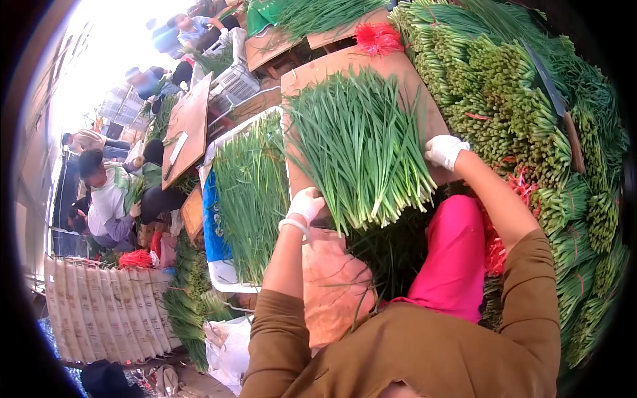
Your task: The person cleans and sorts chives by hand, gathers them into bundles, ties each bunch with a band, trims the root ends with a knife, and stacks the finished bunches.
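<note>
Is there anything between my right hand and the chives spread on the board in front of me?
Nothing visible does. Your gloved right hand is at the right edge of the board, right beside the chives; whether its fingers touch them is unclear.

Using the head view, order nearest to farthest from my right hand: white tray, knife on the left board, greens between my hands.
1. Greens between your hands, beside the right hand
2. White tray, left of the greens
3. Knife, farther left on a board
</note>
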### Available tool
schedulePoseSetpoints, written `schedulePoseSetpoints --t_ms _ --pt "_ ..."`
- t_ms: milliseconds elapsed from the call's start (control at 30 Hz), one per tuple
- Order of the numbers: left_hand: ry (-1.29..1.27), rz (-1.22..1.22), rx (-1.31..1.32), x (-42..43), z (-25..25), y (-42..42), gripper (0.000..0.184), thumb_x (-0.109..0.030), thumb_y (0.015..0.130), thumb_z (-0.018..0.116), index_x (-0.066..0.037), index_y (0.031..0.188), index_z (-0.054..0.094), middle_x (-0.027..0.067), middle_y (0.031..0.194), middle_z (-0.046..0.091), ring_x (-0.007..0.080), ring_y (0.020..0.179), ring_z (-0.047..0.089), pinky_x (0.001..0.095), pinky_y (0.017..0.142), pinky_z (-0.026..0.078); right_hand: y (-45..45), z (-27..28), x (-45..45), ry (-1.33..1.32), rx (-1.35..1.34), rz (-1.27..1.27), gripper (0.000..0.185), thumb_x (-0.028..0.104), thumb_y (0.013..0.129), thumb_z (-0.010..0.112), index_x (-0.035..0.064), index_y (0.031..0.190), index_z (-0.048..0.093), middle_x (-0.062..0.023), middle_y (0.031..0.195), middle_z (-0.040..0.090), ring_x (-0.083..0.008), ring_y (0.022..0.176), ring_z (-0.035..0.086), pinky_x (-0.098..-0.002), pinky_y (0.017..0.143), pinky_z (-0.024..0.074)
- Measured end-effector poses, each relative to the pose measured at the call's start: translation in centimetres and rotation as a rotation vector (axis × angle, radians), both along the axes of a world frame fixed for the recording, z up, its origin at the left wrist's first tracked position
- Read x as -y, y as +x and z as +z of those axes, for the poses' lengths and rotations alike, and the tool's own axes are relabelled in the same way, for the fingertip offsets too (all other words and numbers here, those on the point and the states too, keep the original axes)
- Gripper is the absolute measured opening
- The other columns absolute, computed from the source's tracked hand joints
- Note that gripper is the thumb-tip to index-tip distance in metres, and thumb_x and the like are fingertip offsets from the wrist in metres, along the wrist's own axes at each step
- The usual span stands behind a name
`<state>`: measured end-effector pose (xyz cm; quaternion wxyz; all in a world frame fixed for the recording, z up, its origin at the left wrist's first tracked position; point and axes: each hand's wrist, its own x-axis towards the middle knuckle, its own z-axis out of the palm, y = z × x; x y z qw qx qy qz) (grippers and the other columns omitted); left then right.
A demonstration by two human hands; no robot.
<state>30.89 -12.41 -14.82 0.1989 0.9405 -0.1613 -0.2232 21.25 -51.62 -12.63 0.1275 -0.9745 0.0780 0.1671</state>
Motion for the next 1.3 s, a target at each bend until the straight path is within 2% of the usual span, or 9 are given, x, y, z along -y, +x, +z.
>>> schedulePoseSetpoints --t_ms 133,167,233,333,400,700,933,1167,1300 --pt "-0.323 0.139 0.227 -1.5 -0.3 2.4 0.027 -0.016 0.078 0.063 -0.003 0.102 0.065 0.0125 0.095 0.067 0.0192 0.083 0.066 0.0303 0.077 0.053 1.7 4.0 4.1 0.034 0.14 -0.036 0.029 0.033 0.084 0.06 0.0061 0.092 0.068 -0.0169 0.093 0.068 -0.0338 0.087 0.065 -0.0425 0.08 0.0496" --pt "-0.477 0.223 0.294 0.5 3.1 1.0 0.028 -0.01 0.075 0.066 -0.005 0.102 0.065 0.0141 0.105 0.064 0.0245 0.092 0.064 0.0337 0.085 0.051 2.8 4.2 4.5 0.02 0.262 -0.058 0.029 0.033 0.084 0.059 0.0067 0.092 0.068 -0.0164 0.092 0.067 -0.0335 0.087 0.064 -0.0425 0.08 0.0492" --pt "-0.412 -0.153 0.763 5.1 7.8 -0.9 0.028 -0.009 0.072 0.068 -0.006 0.1 0.066 0.0147 0.112 0.061 0.0297 0.104 0.059 0.0383 0.092 0.047 4.5 4.9 4.4 0.063 0.423 -0.071 0.027 0.032 0.084 0.058 0.0077 0.091 0.068 -0.0155 0.09 0.066 -0.0329 0.089 0.063 -0.0422 0.08 0.0485" --pt "-0.541 -0.683 0.719 11.9 11.0 -4.1 0.028 -0.019 0.063 0.074 -0.013 0.09 0.068 0.0119 0.115 0.059 0.0363 0.111 0.052 0.0458 0.097 0.041 8.3 6.4 1.3 0.223 0.491 -0.028 0.024 0.029 0.085 0.053 0.0099 0.089 0.067 -0.0133 0.09 0.066 -0.0313 0.093 0.061 -0.0399 0.082 0.0471" --pt "-0.332 -0.867 0.629 14.6 11.1 -6.0 0.033 -0.035 0.067 0.074 -0.015 0.092 0.068 0.013 0.127 0.051 0.0406 0.123 0.039 0.0579 0.102 0.031 11.0 6.3 -0.7 0.271 0.56 0.077 0.023 0.028 0.085 0.052 0.0105 0.087 0.067 -0.0128 0.09 0.066 -0.0308 0.092 0.062 -0.0402 0.082 0.0473" --pt "-0.348 -0.7 0.521 15.0 7.2 -6.5 0.05 -0.037 0.067 0.074 -0.012 0.109 0.063 0.0172 0.13 0.048 0.0435 0.125 0.037 0.0595 0.105 0.026 26.7 3.0 -5.2 0.182 0.387 -0.096 0.035 0.03 0.079 0.058 0.0072 0.103 0.069 -0.0179 0.107 0.066 -0.033 0.105 0.061 -0.0417 0.092 0.0471" --pt "-0.394 -0.614 0.545 14.5 6.4 -6.4 0.056 -0.023 0.069 0.071 -0.009 0.12 0.054 0.0178 0.128 0.048 0.0437 0.123 0.039 0.0602 0.103 0.028 29.2 0.1 -5.0 0.301 0.361 -0.103 0.036 0.033 0.074 0.062 0.0053 0.096 0.071 -0.0184 0.104 0.066 -0.0325 0.1 0.063 -0.041 0.089 0.048" --pt "-0.608 -0.227 0.554 11.7 4.7 -6.3 0.056 0.003 0.068 0.054 -0.006 0.124 0.054 0.0204 0.134 0.047 0.0412 0.127 0.041 0.0451 0.109 0.033 24.0 6.4 -1.6 1.184 0.642 -0.263 0.013 0.016 0.075 0.072 0.0065 0.082 0.066 -0.0001 0.08 0.064 -0.0107 0.079 0.056 -0.0282 0.078 0.0454" --pt "-0.717 -0.121 0.526 11.2 4.0 -6.7 0.055 0.007 0.068 0.049 -0.005 0.121 0.057 0.0225 0.135 0.047 0.0399 0.128 0.041 0.0415 0.108 0.034 18.5 14.8 -2.1 1.186 0.813 -0.161 0.024 0.018 0.076 0.075 0.0029 0.093 0.068 -0.0014 0.092 0.068 -0.0083 0.088 0.059 -0.0238 0.083 0.0446"
